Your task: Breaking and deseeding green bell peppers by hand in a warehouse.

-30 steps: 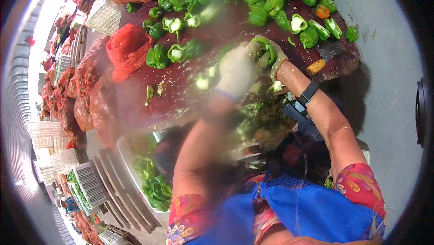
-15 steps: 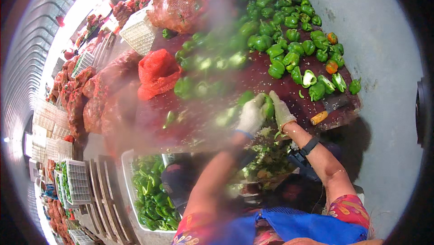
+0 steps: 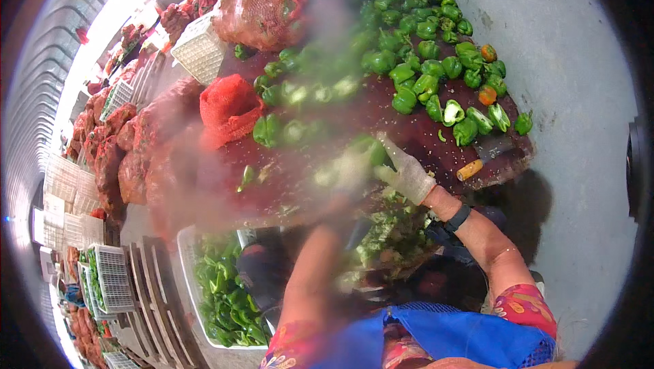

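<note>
Right grip (image 3: pixel 409 177) spread beside green pepper (image 3: pixel 372 152), white tub (image 3: pixel 187 267) of cut peppers (image 3: pixel 230 304)

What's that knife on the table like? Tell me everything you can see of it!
The knife lies on the dark red table, near its right edge. Its broad grey blade looks like metal and points away to the right; its yellowish handle looks wooden and points back to the left. No hand touches it; the gloved right hand is nearest.
</note>
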Available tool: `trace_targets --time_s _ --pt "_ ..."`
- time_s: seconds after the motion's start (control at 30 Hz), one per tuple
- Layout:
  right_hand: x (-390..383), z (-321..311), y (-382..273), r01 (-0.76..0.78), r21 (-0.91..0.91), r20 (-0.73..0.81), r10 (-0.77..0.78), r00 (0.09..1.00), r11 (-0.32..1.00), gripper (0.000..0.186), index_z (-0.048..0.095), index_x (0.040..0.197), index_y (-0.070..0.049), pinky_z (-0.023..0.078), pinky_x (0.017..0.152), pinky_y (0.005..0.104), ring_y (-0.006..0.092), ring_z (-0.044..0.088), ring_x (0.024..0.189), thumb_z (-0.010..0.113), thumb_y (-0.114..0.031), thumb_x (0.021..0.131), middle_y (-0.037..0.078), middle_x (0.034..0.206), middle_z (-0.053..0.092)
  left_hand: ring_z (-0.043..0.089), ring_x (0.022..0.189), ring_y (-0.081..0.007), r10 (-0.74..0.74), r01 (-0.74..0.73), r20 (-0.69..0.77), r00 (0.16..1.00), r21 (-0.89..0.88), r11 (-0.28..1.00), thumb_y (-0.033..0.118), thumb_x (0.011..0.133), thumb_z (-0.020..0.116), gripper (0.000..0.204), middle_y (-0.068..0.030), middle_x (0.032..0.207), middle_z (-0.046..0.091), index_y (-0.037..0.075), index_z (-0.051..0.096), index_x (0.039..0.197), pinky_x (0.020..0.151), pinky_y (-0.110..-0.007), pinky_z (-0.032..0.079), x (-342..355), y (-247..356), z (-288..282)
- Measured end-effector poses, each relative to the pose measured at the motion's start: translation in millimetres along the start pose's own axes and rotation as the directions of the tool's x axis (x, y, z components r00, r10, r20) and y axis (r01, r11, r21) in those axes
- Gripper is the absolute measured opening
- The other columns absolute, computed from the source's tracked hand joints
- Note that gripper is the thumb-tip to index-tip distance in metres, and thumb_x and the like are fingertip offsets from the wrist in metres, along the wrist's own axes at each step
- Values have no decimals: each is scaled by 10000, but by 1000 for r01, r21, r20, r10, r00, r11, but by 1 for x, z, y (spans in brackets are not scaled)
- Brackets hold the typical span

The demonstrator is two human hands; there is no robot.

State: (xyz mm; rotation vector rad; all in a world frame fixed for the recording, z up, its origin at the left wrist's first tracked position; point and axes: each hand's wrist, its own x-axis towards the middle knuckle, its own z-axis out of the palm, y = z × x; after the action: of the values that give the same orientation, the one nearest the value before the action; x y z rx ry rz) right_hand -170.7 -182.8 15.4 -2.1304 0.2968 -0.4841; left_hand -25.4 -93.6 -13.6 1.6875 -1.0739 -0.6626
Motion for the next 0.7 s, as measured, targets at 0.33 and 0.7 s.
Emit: trace_targets --time_s 0.33,0.7 --pt "-4 -13 -31 -40 -232 124 70 990 972 815 243 1470 45 446 986 425 415 528 1189 663 -273 848 312 1315 484 640 878 -212 73 -39 -103 992 300 953 296 960 510 387 -161 1024 674 33 602 1228 717 -328 516 -12 -5 5" --pt "-12 -9 9 -303 -4 -3 303 953 953 690 260 1497 -24 434 970 323 190 547 1146 591 -229 926 236 1298 538 622 760 -146 -404 293 -69 912 -578 762 151 943 556 258 -79 908 684 -32 651 1097 647 -284 499 -13 22 42"
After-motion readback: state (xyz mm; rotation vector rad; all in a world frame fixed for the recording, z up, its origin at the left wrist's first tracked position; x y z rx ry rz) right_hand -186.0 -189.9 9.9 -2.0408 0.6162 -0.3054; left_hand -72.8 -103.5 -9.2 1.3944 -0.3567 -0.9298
